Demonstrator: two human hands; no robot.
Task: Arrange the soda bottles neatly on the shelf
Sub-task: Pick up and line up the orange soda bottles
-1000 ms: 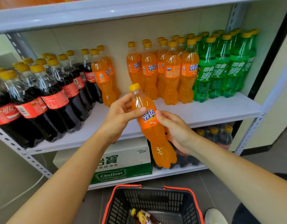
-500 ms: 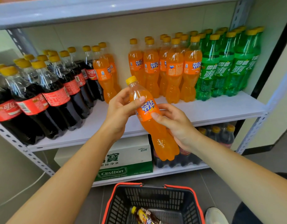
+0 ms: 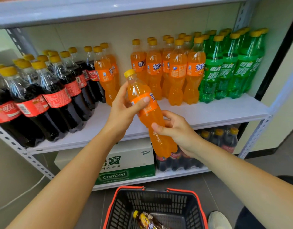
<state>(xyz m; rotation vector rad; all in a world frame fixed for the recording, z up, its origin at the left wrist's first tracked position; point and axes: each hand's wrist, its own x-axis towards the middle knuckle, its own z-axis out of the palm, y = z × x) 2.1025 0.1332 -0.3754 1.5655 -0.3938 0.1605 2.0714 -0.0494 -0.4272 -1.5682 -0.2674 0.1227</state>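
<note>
An orange soda bottle (image 3: 149, 116) with a yellow cap is held tilted in front of the white shelf (image 3: 208, 111). My left hand (image 3: 124, 106) grips its upper half, thumb across the label. My right hand (image 3: 177, 129) holds its lower half from the right. On the shelf stand several cola bottles (image 3: 56, 96) at the left, two orange bottles (image 3: 106, 76) beside them, a group of orange bottles (image 3: 169, 70) in the middle and green bottles (image 3: 228, 66) at the right. A gap lies between the two orange groups.
A black basket with a red rim (image 3: 157, 205) sits on the floor below, holding a wrapped bottle (image 3: 147, 220). The lower shelf carries a white-green Cestbon carton (image 3: 126, 164) and dark cola bottles (image 3: 220, 139). A metal upright (image 3: 254, 138) frames the right side. A shoe (image 3: 218, 219) shows at the bottom.
The bottle has risen a little toward the shelf and turned, so its label faces more to the right. My right hand has slid lower on the bottle.
</note>
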